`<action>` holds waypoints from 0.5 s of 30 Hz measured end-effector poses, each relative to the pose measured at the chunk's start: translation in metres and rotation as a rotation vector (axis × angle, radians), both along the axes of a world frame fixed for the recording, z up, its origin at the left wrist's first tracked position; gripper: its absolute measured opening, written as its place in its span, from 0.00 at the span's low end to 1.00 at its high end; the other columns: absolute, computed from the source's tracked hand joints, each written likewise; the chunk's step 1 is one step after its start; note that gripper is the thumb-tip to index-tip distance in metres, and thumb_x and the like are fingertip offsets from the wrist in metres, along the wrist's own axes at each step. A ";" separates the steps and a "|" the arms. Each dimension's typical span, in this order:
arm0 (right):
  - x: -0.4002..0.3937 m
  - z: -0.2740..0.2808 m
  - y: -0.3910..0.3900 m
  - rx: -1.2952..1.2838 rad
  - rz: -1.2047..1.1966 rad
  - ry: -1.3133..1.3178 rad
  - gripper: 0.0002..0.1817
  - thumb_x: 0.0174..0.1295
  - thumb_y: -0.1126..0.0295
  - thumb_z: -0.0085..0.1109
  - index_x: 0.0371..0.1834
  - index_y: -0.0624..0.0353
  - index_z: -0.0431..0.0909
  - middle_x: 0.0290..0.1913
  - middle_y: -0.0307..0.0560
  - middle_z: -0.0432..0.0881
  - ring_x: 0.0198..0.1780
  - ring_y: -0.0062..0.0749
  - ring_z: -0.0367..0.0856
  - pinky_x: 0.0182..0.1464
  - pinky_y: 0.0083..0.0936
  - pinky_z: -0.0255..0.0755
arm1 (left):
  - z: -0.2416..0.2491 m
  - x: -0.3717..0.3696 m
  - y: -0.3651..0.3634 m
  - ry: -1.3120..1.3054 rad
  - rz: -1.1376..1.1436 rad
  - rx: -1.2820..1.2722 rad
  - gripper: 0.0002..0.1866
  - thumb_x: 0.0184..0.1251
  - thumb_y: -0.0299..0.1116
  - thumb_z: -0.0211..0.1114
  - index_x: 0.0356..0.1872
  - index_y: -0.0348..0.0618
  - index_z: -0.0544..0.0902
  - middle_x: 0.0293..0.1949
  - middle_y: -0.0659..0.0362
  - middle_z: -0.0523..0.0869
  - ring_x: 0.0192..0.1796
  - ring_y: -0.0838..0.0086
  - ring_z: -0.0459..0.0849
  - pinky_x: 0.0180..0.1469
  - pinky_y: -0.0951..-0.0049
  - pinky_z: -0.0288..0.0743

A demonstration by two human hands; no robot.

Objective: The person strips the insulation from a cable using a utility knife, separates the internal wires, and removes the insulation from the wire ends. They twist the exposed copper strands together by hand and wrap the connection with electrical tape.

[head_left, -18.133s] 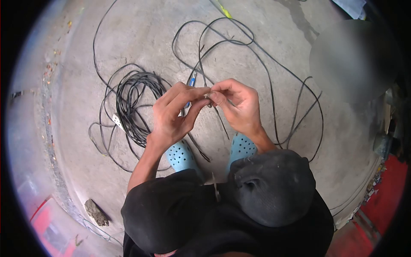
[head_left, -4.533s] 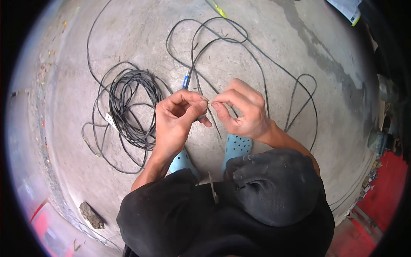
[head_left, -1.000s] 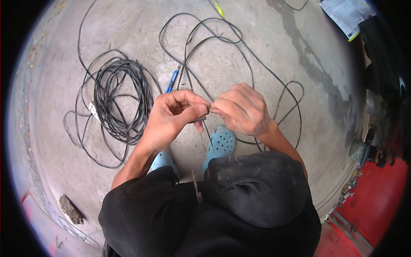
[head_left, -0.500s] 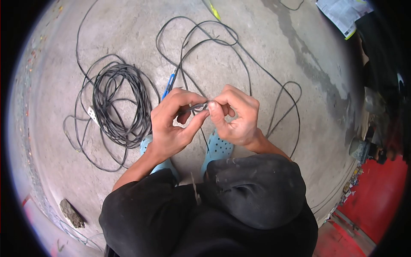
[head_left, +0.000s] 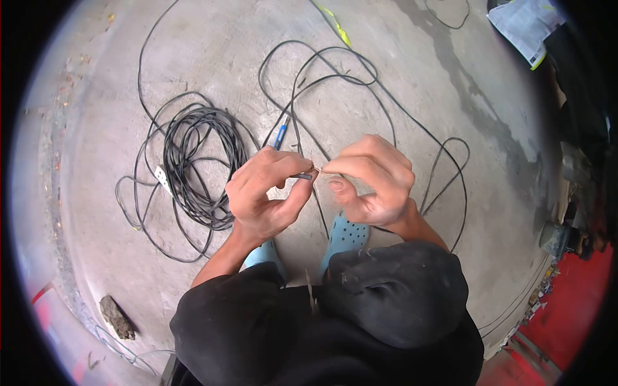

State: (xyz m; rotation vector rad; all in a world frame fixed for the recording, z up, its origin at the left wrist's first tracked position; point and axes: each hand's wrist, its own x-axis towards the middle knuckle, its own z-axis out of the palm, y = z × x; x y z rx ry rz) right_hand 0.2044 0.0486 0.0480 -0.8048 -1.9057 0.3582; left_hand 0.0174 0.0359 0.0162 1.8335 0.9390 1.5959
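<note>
My left hand [head_left: 267,190] is closed, pinching the end of a dark electrical cable [head_left: 301,176] between thumb and forefinger. Thin copper-coloured strands show at the fingertips, though their exact arrangement is too small to make out. My right hand [head_left: 373,180] is just to the right, its forefinger tip at the strands and its thumb spread away from it. Beyond my left hand a blue utility knife [head_left: 280,136] lies on the floor. Loose loops of black cable [head_left: 293,103] spread across the concrete in front of both hands.
A large coil of black cable [head_left: 174,161] lies at the left, with a white socket block [head_left: 162,177] beside it. My light-blue clogs [head_left: 347,233] stand below the hands. A stone [head_left: 117,318] is at lower left, and a yellow strip [head_left: 343,33] is at the top.
My right thumb and forefinger have parted from their pinch at the cable. Copper-coloured strands now show between the hands. The whole view has shifted slightly, placing the floor things further right.
</note>
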 end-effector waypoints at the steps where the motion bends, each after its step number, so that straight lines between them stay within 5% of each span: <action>1: 0.001 0.002 0.003 -0.026 0.026 0.049 0.04 0.59 0.73 0.69 0.35 0.60 0.85 0.26 0.42 0.81 0.27 0.33 0.81 0.27 0.27 0.72 | 0.004 -0.004 0.002 -0.008 -0.006 -0.014 0.13 0.52 0.14 0.73 0.39 0.37 0.84 0.32 0.56 0.89 0.28 0.75 0.82 0.25 0.78 0.71; 6: -0.005 0.015 0.022 0.003 0.117 0.071 0.17 0.56 0.84 0.68 0.48 0.56 0.88 0.42 0.44 0.83 0.27 0.26 0.81 0.28 0.23 0.74 | 0.021 -0.019 0.014 -0.106 -0.118 -0.122 0.12 0.53 0.17 0.75 0.38 0.36 0.85 0.33 0.57 0.88 0.26 0.81 0.77 0.26 0.82 0.67; 10: -0.015 0.031 0.031 0.040 0.203 0.047 0.21 0.48 0.83 0.73 0.47 0.52 0.89 0.40 0.41 0.82 0.24 0.18 0.74 0.23 0.18 0.69 | 0.036 -0.028 0.022 -0.185 -0.257 -0.194 0.12 0.53 0.17 0.75 0.39 0.34 0.85 0.32 0.58 0.87 0.26 0.82 0.74 0.29 0.81 0.66; 15: -0.016 0.035 0.043 0.172 0.208 0.083 0.19 0.46 0.81 0.75 0.43 0.54 0.89 0.39 0.41 0.83 0.26 0.21 0.76 0.23 0.18 0.70 | 0.045 -0.034 0.028 -0.261 -0.418 -0.236 0.12 0.54 0.16 0.76 0.40 0.33 0.85 0.32 0.58 0.86 0.28 0.82 0.75 0.30 0.79 0.66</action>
